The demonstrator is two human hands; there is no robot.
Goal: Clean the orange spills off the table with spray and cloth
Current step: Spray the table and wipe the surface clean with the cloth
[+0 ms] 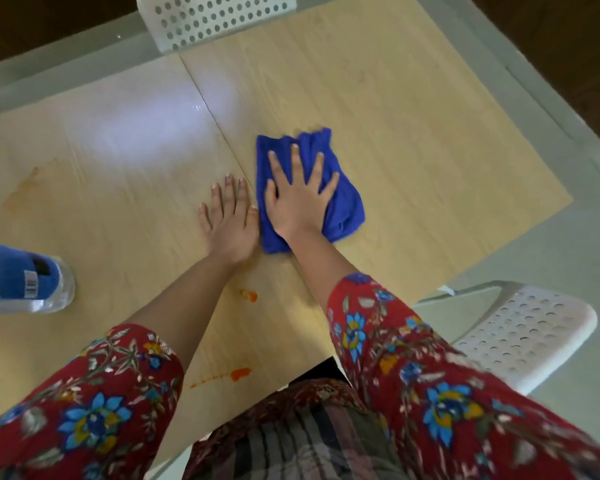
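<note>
Orange spills [240, 374] lie on the wooden surface [413, 133] in several places: a bright blot with a thin trail at the near edge between the two forearms, a smaller blot [249, 295] just below the left wrist, and a faint, smeared stain [25, 188] well off to the left. The blue cloth [340, 202] sits bunched at the middle of the surface, well apart from all three. The right hand [300, 199] presses flat on it, fingers [295, 161] spread wide and not curled round the fabric, so it is pinned under the palm, not gripped. The left hand [231, 220] lies flat on bare wood just beside the cloth, fingers straight and together, holding nothing. The spray bottle [25, 280] lies at the left edge, blurred, apart from both hands. Two white perforated chairs [520, 334] stand at the far and right sides.

The step in hand looks like wiping, though the patch under the cloth shows no orange. The next move probably calls for drawing the cloth back toward the near blots with steady downward pressure, and perhaps fetching the bottle to wet the dried-looking stain on the left.
</note>
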